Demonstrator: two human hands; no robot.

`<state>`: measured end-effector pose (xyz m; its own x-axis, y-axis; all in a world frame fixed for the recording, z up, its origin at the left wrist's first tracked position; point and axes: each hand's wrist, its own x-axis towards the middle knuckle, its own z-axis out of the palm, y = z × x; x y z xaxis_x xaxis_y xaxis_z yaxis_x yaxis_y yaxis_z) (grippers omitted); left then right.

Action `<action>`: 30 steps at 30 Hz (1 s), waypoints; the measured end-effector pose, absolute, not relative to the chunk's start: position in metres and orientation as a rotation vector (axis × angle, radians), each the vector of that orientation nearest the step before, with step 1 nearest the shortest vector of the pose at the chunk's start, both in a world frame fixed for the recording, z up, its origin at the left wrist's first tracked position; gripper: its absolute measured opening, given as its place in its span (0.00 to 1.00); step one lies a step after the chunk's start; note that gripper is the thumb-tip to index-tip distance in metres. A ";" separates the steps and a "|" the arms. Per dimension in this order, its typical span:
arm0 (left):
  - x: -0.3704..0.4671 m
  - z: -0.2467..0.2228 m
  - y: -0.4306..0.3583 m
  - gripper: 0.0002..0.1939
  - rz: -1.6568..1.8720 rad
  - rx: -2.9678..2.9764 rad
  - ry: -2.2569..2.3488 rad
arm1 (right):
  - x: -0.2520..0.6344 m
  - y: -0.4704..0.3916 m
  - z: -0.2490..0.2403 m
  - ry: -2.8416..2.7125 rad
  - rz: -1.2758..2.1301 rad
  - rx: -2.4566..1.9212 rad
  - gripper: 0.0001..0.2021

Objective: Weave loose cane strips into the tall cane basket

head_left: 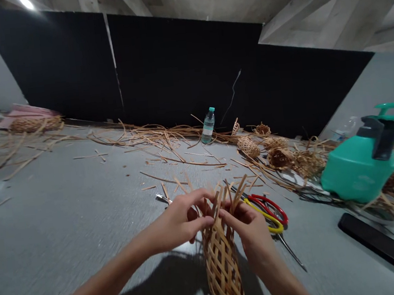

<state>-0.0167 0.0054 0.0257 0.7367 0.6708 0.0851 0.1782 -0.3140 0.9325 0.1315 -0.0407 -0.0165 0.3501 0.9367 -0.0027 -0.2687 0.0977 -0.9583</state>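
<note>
A narrow, open-weave basket [223,266] of tan strips is between my hands, its closed end toward me. Loose strip ends [237,195] stick up and outward from its far rim. My left hand [190,216] pinches strips at the rim from the left, thumb and forefinger closed on them. On the right side my right hand [249,229] grips the rim too, with its thumb against the strips and its other fingers partly hidden behind the weave. Just beyond my right hand lie scissors [272,210] with red and yellow handles, and a thin metal tool [292,252].
A clear water bottle [208,126] stands among scattered strips [168,139] at the back. Several woven baskets [248,147] lie to its right. A teal spray bottle [359,168] and a black flat object [387,249] are at right. Pink material [29,113] lies far left.
</note>
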 end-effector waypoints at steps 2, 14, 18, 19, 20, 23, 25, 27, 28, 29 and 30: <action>-0.015 0.025 0.005 0.08 0.580 1.833 0.665 | 0.133 -0.041 -0.015 -0.807 1.022 -1.162 0.08; -0.007 0.018 0.002 0.10 0.705 1.755 0.709 | 0.142 -0.039 -0.013 -0.951 1.208 -1.102 0.06; -0.006 0.017 0.002 0.05 0.759 1.753 0.735 | 0.136 -0.042 -0.015 -0.880 1.198 -1.115 0.10; -0.005 0.016 0.002 0.05 0.774 1.751 0.733 | 0.134 -0.043 -0.015 -0.869 1.185 -1.124 0.10; -0.005 0.016 0.002 0.04 0.782 1.750 0.729 | 0.133 -0.043 -0.016 -0.860 1.178 -1.134 0.10; -0.006 0.017 0.002 0.06 0.741 1.718 0.684 | 0.130 -0.045 -0.017 -0.796 1.204 -1.109 0.10; -0.008 0.019 0.002 0.06 0.685 1.690 0.654 | 0.130 -0.046 -0.016 -0.770 1.245 -1.080 0.10; -0.009 0.021 0.002 0.06 0.654 1.682 0.658 | 0.130 -0.046 -0.013 -0.789 1.226 -1.114 0.11; -0.009 0.022 0.001 0.06 0.654 1.693 0.670 | 0.130 -0.047 -0.011 -0.809 1.190 -1.158 0.11; -0.009 0.022 0.001 0.07 0.658 1.710 0.680 | 0.130 -0.047 -0.009 -0.831 1.147 -1.205 0.10; -0.009 0.023 0.001 0.07 0.662 1.730 0.685 | 0.130 -0.048 -0.007 -0.848 1.107 -1.241 0.09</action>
